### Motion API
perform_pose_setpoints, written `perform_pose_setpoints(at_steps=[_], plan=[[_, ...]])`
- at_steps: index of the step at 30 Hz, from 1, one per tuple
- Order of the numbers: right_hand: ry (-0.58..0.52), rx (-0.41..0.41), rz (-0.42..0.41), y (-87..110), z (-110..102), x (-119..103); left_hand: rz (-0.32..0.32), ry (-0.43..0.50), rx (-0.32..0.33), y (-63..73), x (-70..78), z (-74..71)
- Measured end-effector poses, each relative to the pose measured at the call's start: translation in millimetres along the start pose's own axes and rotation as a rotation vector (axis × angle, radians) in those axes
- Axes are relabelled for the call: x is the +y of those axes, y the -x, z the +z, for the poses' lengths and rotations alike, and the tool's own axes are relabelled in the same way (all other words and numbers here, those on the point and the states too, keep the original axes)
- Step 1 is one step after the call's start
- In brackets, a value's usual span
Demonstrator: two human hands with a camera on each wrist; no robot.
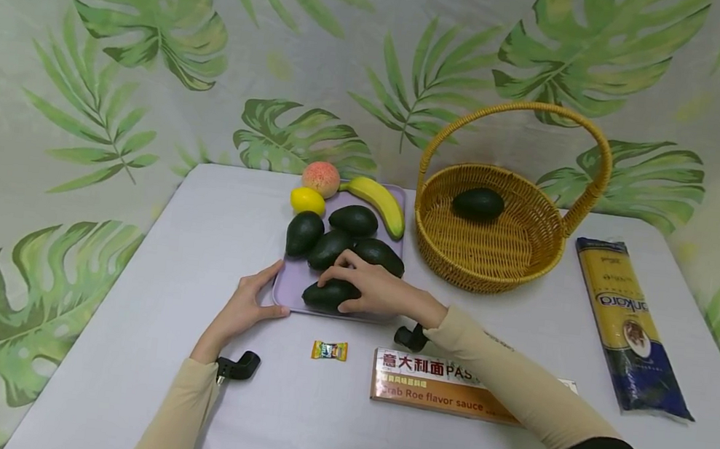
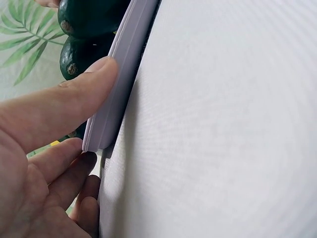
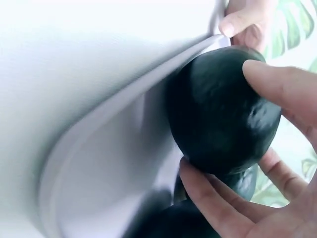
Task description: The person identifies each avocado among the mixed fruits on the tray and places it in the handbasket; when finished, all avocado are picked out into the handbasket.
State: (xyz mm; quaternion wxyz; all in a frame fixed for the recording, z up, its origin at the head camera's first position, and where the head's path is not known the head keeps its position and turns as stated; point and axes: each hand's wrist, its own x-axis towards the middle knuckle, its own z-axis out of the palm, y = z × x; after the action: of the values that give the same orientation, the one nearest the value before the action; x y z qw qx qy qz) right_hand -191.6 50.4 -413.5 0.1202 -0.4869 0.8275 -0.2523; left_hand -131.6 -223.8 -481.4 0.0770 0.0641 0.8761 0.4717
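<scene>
My right hand (image 1: 386, 289) grips a dark green avocado (image 1: 329, 296) at the front of a pale purple tray (image 1: 290, 287). In the right wrist view, thumb and fingertips press on opposite sides of that avocado (image 3: 218, 109). At the tray's front left corner, my left hand (image 1: 249, 304) holds the rim, thumb along the front wall and fingers round the left side. Several more avocados (image 1: 353, 221) lie behind the held one. A yellow lemon (image 1: 307, 201), a peach (image 1: 321, 179) and a banana (image 1: 376, 200) are at the tray's back.
Right of the tray stands a wicker basket (image 1: 487, 267) with a tall handle and one avocado (image 1: 477, 204) inside. A pasta packet (image 1: 632, 326) lies farther right. In front are a small wrapped candy (image 1: 330, 351) and a pasta sauce box (image 1: 441, 394), partly hidden under the right forearm.
</scene>
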Motion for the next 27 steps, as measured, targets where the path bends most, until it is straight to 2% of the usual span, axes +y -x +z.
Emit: perform_pose_setpoints(at_steps=[7,12,17,21,27], plan=[[-0.143,0.050,0.011,14.9,-10,7,-0.009,0.001,-0.002,0.1,1.1,0.6],[-0.283,0.066,0.024,31.7,-31,14,-0.013,0.004,-0.003,0.0,1.6,0.6],[-0.402,0.073,0.069,57.5,-56,28,-0.025,0.004,-0.009,-0.5,0.9,1.2],[-0.424,0.145,0.122,83.9,-79,41,-0.028,0.001,-0.011,-0.8,0.0,1.7],[-0.415,0.281,0.271,125.6,-110,63,-0.034,0.005,-0.007,-0.3,1.7,1.2]])
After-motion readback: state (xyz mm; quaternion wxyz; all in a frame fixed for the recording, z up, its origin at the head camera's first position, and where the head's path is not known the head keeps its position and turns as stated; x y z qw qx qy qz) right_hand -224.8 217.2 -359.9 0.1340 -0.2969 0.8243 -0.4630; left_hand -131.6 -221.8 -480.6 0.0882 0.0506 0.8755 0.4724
